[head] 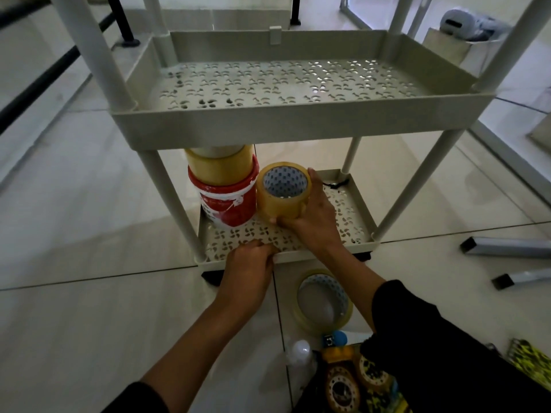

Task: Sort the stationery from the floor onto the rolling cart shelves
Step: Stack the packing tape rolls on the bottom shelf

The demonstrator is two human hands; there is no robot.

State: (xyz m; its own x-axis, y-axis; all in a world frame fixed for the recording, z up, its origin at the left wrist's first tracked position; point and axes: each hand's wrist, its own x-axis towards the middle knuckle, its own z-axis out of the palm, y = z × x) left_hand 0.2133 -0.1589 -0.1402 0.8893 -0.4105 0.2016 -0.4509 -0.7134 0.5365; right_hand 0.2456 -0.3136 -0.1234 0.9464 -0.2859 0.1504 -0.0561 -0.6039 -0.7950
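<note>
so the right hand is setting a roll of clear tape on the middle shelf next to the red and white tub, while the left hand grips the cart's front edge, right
Not quite: the shelf is wrong. The head view shows the right hand setting the roll of clear tape on the bottom shelf, next to the red and white tub; the middle shelf above holds nothing. The left hand does grip the cart's front edge.

One wide-angle head-worn view looks forward and steeply down from close above, facing the rolling cart (268,120) on the tiled floor (89,293), forearms entering from the bottom edge
</note>
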